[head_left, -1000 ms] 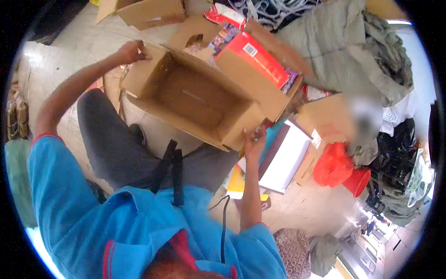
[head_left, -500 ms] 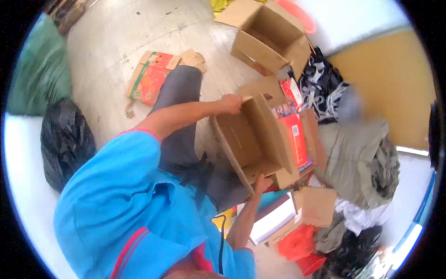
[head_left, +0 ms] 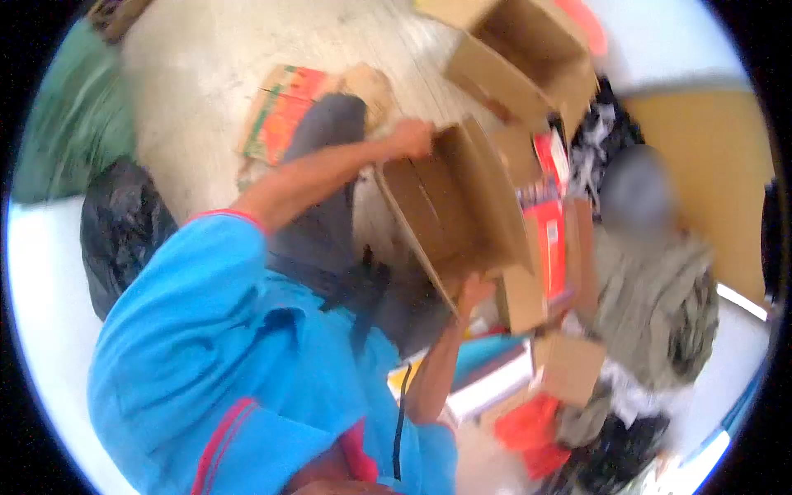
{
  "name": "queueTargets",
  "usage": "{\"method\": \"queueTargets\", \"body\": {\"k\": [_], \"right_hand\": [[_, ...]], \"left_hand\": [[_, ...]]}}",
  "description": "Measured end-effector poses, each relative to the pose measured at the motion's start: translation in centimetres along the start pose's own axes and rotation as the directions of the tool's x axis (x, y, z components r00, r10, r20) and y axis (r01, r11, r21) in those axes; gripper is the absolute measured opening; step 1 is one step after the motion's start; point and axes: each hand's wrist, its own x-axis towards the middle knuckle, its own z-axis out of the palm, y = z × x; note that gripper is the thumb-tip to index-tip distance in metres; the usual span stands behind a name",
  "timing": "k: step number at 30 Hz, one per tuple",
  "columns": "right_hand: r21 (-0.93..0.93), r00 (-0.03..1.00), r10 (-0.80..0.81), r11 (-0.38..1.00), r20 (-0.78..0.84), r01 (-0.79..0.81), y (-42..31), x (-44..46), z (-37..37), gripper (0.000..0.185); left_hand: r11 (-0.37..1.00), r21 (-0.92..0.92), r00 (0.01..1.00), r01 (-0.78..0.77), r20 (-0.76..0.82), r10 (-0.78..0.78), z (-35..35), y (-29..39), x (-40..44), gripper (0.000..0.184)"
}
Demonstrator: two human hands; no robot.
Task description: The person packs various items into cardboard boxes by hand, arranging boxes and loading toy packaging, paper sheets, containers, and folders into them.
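An open brown cardboard box (head_left: 445, 206) is tilted above my legs, with nothing visible inside. My left hand (head_left: 411, 139) is closed on its upper end. At the lower end, my right hand (head_left: 475, 295) grips the edge, its fingers slightly blurred. Just right of this box lies another carton (head_left: 524, 299) holding a red item with a white label (head_left: 551, 252).
Another open box (head_left: 528, 49) stands at the top. A flattened red and green carton (head_left: 285, 111) lies on the floor. A black bag (head_left: 124, 231) and a green sack (head_left: 74, 120) are at left, a grey-green sack (head_left: 652, 305) at right, a red bag (head_left: 532, 433) below.
The view has swung round, bringing the left-side bags and flattened carton into sight. The held box has turned more upright in view, with both hands staying on its ends.
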Motion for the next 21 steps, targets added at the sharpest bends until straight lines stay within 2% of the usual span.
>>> {"method": "queueTargets", "body": {"k": [1, 2, 3, 5, 7, 8, 10, 11, 12, 13, 14, 16, 17, 19, 21], "right_hand": [[0.113, 0.992, 0.069, 0.992, -0.110, -0.056, -5.5, -1.2, 0.3, 0.031], [0.238, 0.967, 0.129, 0.968, -0.218, -0.075, -11.1, -1.0, 1.5, 0.031], [-0.043, 0.972, 0.002, 0.999, -0.234, -0.013, -8.1, -0.7, 1.6, 0.030], [-0.323, 0.972, -0.100, 0.946, -0.215, 0.026, -5.3, -1.0, 1.4, 0.030], [0.120, 0.980, 0.074, 0.991, -0.182, -0.053, -8.6, -1.1, 1.6, 0.031], [0.112, 0.977, 0.093, 0.991, -0.191, -0.073, -11.0, -1.3, 1.2, 0.031], [0.075, 0.951, 0.286, 0.957, -0.113, -0.279, -15.4, -0.8, 0.5, 0.032], [0.070, 0.951, 0.287, 0.957, -0.117, -0.281, -14.0, -0.4, 0.5, 0.032], [0.006, 0.966, 0.204, 0.979, -0.158, -0.205, -11.5, -0.5, 0.7, 0.032], [-0.056, 0.972, 0.127, 0.989, -0.197, -0.140, -11.1, -0.3, 1.0, 0.032], [-0.056, 0.970, 0.133, 0.988, -0.203, -0.147, -10.7, -0.4, 0.9, 0.032], [-0.085, 0.986, 0.122, 0.988, -0.113, -0.132, -11.6, -0.4, 0.2, 0.032], [-0.086, 0.986, 0.117, 0.988, -0.118, -0.127, -10.9, -0.3, 0.2, 0.032], [-0.153, 0.985, 0.171, 0.973, -0.026, -0.173, -9.9, -0.7, -0.3, 0.032], [-0.135, 0.992, 0.127, 0.982, -0.021, -0.129, -9.3, -0.6, -0.1, 0.032]], "left_hand": [[1.000, -0.017, 0.999, 0.007, 0.033, -0.007, 0.8, 0.0, 0.3, 0.030], [0.999, -0.047, 0.998, -0.019, -0.068, 0.015, 0.4, 0.1, -0.4, 0.028], [0.996, -0.086, 0.985, -0.032, -0.174, 0.016, 0.2, -0.1, -0.9, 0.026], [0.982, 0.016, 0.939, -0.186, -0.293, 0.182, 0.8, -1.4, -1.0, 0.024], [0.984, -0.011, 0.950, -0.178, -0.263, 0.169, 1.2, -1.8, -0.7, 0.024], [0.988, -0.034, 0.958, -0.150, -0.254, 0.137, 1.5, -1.8, -1.0, 0.025], [0.986, -0.033, 0.959, -0.161, -0.240, 0.149, 1.3, -1.7, -1.1, 0.026], [0.987, -0.034, 0.958, -0.158, -0.245, 0.145, 1.0, -1.3, -0.9, 0.027], [0.986, -0.039, 0.956, -0.165, -0.253, 0.150, 0.6, -0.9, -1.2, 0.027], [0.992, -0.021, 0.968, -0.123, -0.221, 0.115, 0.1, -0.6, -1.2, 0.027], [0.997, -0.001, 0.980, -0.077, -0.182, 0.076, -0.2, -0.4, -1.5, 0.028], [0.998, 0.004, 0.982, -0.069, -0.179, 0.068, 0.1, -0.5, -1.4, 0.028], [0.998, 0.013, 0.980, -0.060, -0.190, 0.061, 0.1, -0.5, -1.1, 0.028], [0.998, -0.006, 0.978, -0.062, -0.199, 0.059, 0.5, -0.3, -1.3, 0.027], [0.998, -0.018, 0.976, -0.066, -0.210, 0.061, 0.8, -0.3, -1.1, 0.027]]}}
